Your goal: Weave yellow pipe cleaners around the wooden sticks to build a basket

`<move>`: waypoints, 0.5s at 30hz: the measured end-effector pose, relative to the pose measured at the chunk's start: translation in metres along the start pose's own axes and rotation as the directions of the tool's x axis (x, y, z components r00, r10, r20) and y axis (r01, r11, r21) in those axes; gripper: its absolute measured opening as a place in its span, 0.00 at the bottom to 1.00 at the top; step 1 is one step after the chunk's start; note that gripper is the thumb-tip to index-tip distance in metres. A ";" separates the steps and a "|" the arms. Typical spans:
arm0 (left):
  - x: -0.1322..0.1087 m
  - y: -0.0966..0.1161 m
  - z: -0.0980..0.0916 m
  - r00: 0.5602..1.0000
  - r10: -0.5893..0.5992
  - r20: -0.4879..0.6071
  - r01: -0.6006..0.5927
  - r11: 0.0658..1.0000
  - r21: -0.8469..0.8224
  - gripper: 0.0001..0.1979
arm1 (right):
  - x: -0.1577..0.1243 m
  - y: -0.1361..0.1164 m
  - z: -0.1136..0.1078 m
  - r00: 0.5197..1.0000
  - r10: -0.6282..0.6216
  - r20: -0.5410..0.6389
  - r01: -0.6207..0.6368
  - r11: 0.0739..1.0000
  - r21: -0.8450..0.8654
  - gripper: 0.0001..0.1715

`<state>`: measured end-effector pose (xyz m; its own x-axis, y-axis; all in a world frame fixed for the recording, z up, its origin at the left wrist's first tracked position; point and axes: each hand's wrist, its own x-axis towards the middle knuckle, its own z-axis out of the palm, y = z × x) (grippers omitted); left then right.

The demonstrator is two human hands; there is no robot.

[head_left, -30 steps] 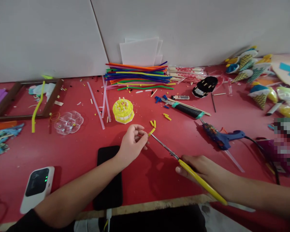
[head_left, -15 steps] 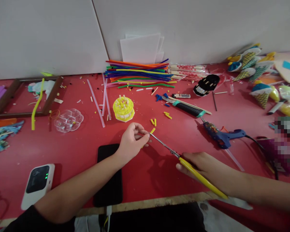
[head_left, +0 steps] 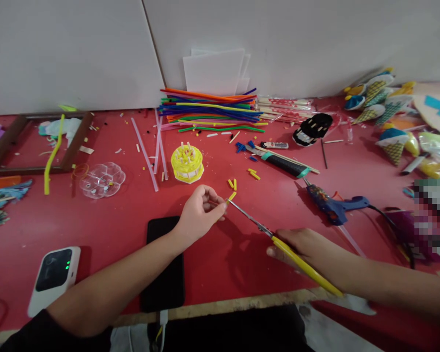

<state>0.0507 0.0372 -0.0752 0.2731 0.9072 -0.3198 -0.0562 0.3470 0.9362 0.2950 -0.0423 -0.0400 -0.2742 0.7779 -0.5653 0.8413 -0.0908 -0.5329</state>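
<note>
Fingertips of my left hand (head_left: 204, 210) pinch a thin yellow strip (head_left: 232, 195) above the red table. Yellow-handled scissors (head_left: 297, 260) are in my right hand (head_left: 310, 252), their blade tips at the strip beside my left fingertips. Short cut yellow pieces (head_left: 254, 174) lie just beyond the hands, with two more (head_left: 232, 184) nearer the tips. Behind my left hand stands a small yellow and white cake-shaped model (head_left: 187, 164) with short pale sticks on top.
A black phone (head_left: 162, 288) lies under my left forearm, a white device (head_left: 54, 278) at left. Coloured pipe cleaners (head_left: 210, 110) are piled at the back. A cutter (head_left: 284, 164), a blue glue gun (head_left: 333, 205) and a black model (head_left: 313, 129) are at right.
The view has shifted slightly. Both hands remain almost in place, with the scissor tips still at the yellow strip.
</note>
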 end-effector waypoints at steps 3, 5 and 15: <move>0.001 -0.001 -0.002 1.000 0.003 0.012 -0.003 1.000 -0.003 0.17 | -0.002 -0.008 -0.004 0.999 0.009 0.034 -0.010 1.000 0.017 0.44; 0.001 -0.001 -0.003 1.000 0.005 0.015 -0.005 1.000 -0.008 0.17 | -0.003 -0.012 -0.007 0.998 0.005 0.057 -0.006 1.000 0.018 0.45; 0.002 0.000 -0.001 1.000 0.011 0.008 -0.011 1.000 -0.023 0.20 | -0.005 -0.013 -0.008 0.997 -0.026 0.078 0.026 1.000 0.005 0.42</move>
<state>0.0497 0.0388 -0.0764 0.2797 0.9093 -0.3082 -0.0815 0.3423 0.9361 0.2895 -0.0406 -0.0255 -0.3315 0.7294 -0.5984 0.8316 -0.0736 -0.5504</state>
